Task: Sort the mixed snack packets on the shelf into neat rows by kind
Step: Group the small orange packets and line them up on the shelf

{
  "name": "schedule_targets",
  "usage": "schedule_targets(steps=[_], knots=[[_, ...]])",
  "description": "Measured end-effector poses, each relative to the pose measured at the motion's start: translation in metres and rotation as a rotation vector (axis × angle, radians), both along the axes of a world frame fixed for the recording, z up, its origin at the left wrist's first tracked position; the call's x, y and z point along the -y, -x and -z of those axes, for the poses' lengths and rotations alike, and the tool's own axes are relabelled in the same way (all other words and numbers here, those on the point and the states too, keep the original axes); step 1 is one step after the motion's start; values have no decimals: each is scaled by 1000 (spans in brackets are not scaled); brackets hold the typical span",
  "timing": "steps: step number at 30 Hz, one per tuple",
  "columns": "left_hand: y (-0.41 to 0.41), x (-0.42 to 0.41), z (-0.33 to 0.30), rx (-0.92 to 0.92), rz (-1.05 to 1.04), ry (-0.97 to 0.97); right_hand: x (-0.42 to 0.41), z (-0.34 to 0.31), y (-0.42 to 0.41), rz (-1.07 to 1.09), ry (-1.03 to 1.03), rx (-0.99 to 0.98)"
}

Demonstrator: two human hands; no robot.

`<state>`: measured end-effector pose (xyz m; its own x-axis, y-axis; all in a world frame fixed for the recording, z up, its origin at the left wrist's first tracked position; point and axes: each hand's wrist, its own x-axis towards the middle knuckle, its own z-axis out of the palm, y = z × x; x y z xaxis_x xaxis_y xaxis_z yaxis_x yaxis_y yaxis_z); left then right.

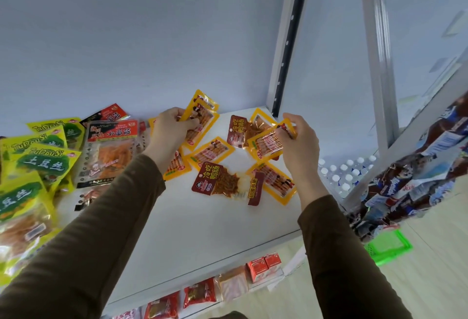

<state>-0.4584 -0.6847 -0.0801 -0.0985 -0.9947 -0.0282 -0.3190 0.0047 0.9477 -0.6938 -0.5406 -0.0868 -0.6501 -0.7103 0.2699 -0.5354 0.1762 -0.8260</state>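
My left hand (170, 126) grips a small stack of orange-edged snack packets (202, 113), lifted off the white shelf (202, 222). My right hand (300, 138) pinches one more orange-edged packet (266, 143) by its end, just above the shelf. Several loose orange-edged packets (211, 152) (276, 183) lie between my hands. Two dark red packets (215, 179) (238, 131) are mixed among them. At the left stand yellow-green packets (43, 164) and clear packets with red labels (111, 146).
The shelf's back wall (126, 40) and a perforated upright post (288, 40) close the rear and right. A lower shelf holds red packets (200, 293) and small red cartons (263, 264). To the right are bottled water (344, 171), dark wrapped goods (410, 184) and a green basket (387, 246).
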Motion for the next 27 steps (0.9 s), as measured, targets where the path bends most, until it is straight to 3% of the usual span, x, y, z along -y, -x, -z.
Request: schedule_targets(steps=[4, 9, 14, 20, 27], knots=[[7, -11, -4, -197, 35, -58, 3, -4, -3, 47, 177, 82], [14, -22, -1, -323, 147, -211, 8, -9, -4, -93, 179, 291], [22, -37, 3, -372, 189, -312, 3, -18, -13, -124, 321, 522], [36, -50, 10, -359, 222, -369, -4, -31, -18, -173, 423, 633], [46, -64, 2, -615, 281, -412, 9, -23, -27, -188, 371, 1059]])
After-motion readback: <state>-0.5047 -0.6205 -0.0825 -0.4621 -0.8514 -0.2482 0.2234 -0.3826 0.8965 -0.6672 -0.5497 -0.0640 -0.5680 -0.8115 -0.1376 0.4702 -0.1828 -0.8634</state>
